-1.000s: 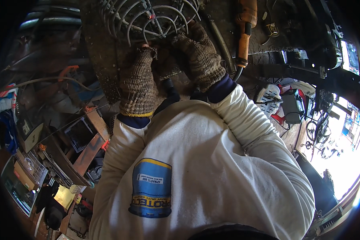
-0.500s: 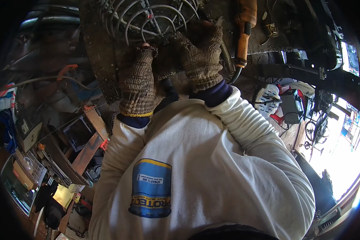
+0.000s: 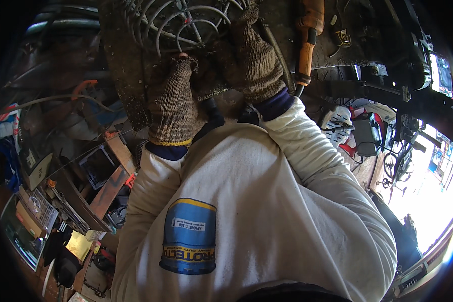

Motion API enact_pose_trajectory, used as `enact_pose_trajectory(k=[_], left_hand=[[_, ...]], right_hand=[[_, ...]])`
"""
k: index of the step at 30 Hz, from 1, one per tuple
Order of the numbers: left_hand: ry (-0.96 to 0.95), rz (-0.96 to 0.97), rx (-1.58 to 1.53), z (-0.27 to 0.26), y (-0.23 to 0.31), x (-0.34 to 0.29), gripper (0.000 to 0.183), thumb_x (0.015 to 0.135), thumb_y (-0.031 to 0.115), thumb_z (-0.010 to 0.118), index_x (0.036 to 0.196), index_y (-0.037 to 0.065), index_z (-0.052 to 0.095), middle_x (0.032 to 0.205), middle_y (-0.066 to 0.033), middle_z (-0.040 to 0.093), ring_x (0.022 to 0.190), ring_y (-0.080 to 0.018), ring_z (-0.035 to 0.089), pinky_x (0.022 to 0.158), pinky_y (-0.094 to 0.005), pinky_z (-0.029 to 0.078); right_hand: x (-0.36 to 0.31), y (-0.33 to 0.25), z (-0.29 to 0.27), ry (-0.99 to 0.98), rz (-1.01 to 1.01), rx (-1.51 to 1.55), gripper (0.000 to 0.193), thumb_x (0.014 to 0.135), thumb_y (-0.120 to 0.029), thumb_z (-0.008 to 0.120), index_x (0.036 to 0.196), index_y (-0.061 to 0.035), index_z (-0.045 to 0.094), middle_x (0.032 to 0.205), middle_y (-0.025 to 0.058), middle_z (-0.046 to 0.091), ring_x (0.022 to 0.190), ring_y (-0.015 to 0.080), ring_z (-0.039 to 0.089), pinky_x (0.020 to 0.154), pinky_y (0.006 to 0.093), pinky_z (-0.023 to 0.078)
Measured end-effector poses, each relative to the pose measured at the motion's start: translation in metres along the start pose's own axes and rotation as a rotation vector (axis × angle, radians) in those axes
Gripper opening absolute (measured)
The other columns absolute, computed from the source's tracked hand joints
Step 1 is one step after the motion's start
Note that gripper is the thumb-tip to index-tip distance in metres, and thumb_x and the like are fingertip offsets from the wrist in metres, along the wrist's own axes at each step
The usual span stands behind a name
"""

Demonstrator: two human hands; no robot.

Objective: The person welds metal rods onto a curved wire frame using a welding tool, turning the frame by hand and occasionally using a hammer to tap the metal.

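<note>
A frame of curved metal rods (image 3: 186, 21) lies at the top of the head view on a dark, worn work surface (image 3: 123, 65). My left hand (image 3: 172, 100), in a brown knitted glove with a yellow hem, is closed at the frame's near edge. One bare fingertip shows against a rod end there. My right hand (image 3: 258, 58), gloved alike, reaches farther forward along the frame's right side. Its fingertips run up to the picture's top edge by the outer loops, and what they grip is hidden. A straight metal bar (image 3: 278, 53) lies just right of that hand.
An orange corded power tool (image 3: 307, 45) lies right of the bar, its cable running toward me. A small yellowish coil (image 3: 343, 38) is beyond it. Heavy dark steel (image 3: 387, 90) stands at the right. Timber (image 3: 121, 151) and clutter fill the left floor; a bicycle (image 3: 397, 163) stands by the bright opening.
My right hand has moved forward from the frame's near edge to its right side, and its thumb no longer sticks out. The left hand has stayed nearly in place.
</note>
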State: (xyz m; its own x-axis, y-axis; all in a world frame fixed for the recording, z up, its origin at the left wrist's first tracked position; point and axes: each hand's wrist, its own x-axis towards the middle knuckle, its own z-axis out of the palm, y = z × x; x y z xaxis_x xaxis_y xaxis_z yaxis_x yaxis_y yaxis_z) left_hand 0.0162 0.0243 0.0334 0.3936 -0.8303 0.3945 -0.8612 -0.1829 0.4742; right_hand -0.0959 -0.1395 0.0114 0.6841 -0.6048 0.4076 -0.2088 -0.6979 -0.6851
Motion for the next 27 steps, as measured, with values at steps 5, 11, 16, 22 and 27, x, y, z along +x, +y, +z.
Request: enact_pose_trajectory(k=[5, 11, 16, 22, 27], left_hand=[[0.047, 0.065, 0.079, 0.002, -0.001, 0.0, 0.043, 0.087, -0.004, 0.059, 0.128, 0.007, 0.061, 0.113, -0.0169, 0.067, 0.106, -0.0339, 0.063, 0.093, -0.0417, 0.051], [0.043, -0.044, -0.008, 0.016, -0.007, -0.005, 0.041, 0.085, -0.002, 0.061, 0.125, 0.006, 0.062, 0.11, -0.0161, 0.067, 0.104, -0.0335, 0.064, 0.091, -0.0436, 0.051], [0.037, -0.095, 0.044, 0.017, -0.001, -0.002, 0.039, 0.085, -0.002, 0.06, 0.123, 0.006, 0.063, 0.11, -0.0159, 0.067, 0.104, -0.0336, 0.064, 0.092, -0.0445, 0.05], [0.072, -0.128, -0.083, 0.019, -0.003, -0.006, 0.036, 0.089, -0.001, 0.056, 0.124, 0.005, 0.063, 0.113, -0.0161, 0.067, 0.105, -0.0335, 0.063, 0.094, -0.0431, 0.05], [0.082, -0.182, -0.187, 0.024, -0.007, -0.011, 0.037, 0.093, -0.003, 0.056, 0.128, 0.007, 0.062, 0.119, -0.0132, 0.065, 0.107, -0.0274, 0.064, 0.095, -0.0375, 0.05]], right_hand=[[0.001, 0.011, 0.004, -0.056, -0.085, -0.057, 0.024, 0.092, -0.02, 0.064, 0.11, -0.0041, 0.059, 0.087, 0.0119, 0.068, 0.08, 0.0308, 0.068, 0.069, 0.0386, 0.055], [0.002, 0.007, 0.007, -0.014, -0.043, -0.062, 0.027, 0.09, -0.018, 0.065, 0.112, -0.0038, 0.057, 0.088, 0.0132, 0.068, 0.079, 0.0316, 0.068, 0.068, 0.0388, 0.055], [0.004, 0.009, 0.004, 0.015, -0.068, 0.038, 0.03, 0.087, -0.018, 0.068, 0.111, -0.0024, 0.057, 0.088, 0.0142, 0.068, 0.08, 0.0344, 0.067, 0.07, 0.041, 0.054], [0.007, 0.004, -0.007, -0.044, -0.051, 0.088, 0.027, 0.087, -0.015, 0.07, 0.109, -0.002, 0.06, 0.093, 0.0137, 0.068, 0.088, 0.0327, 0.066, 0.077, 0.0408, 0.053], [0.003, 0.006, 0.002, -0.042, 0.08, 0.271, 0.038, 0.089, -0.01, 0.069, 0.123, 0.0003, 0.056, 0.109, 0.0138, 0.067, 0.098, 0.0264, 0.066, 0.084, 0.0369, 0.052]])
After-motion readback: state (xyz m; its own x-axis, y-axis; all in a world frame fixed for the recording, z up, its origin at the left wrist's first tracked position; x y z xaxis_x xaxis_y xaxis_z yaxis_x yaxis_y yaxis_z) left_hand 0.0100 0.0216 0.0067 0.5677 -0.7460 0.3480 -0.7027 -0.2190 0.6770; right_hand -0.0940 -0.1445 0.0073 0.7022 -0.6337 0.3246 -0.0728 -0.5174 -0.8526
